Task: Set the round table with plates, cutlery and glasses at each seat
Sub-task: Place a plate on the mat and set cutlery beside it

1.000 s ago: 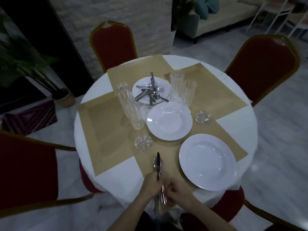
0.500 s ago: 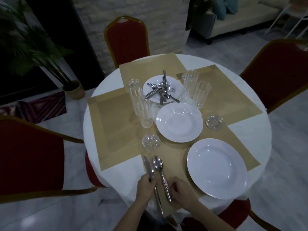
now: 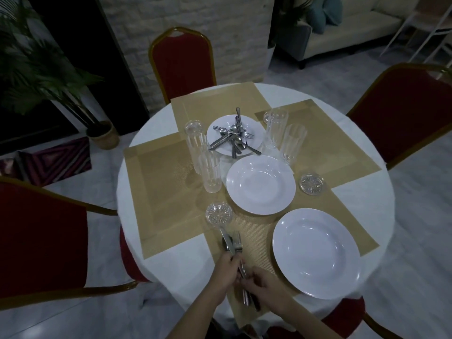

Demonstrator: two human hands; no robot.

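Low centre: my left hand (image 3: 226, 267) and right hand (image 3: 263, 286) grasp a steel cutlery bundle (image 3: 233, 245). One white round plate (image 3: 316, 253) placed; other seats, ribbed clear glasses (image 3: 285, 135) remain, I judge.

Cutlery handles (image 3: 241, 267) hidden between left hand (image 3: 226, 270) and right hand (image 3: 263, 287); bundle count unclear. Near-edge chair (image 3: 342, 316) mostly hidden under tabletop. Forearms cut by bottom edge.

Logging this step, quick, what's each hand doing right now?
Left hand: closed on the cutlery, a bundle with a fork and knife visible.
Right hand: closed on the same cutlery, at the handle end.
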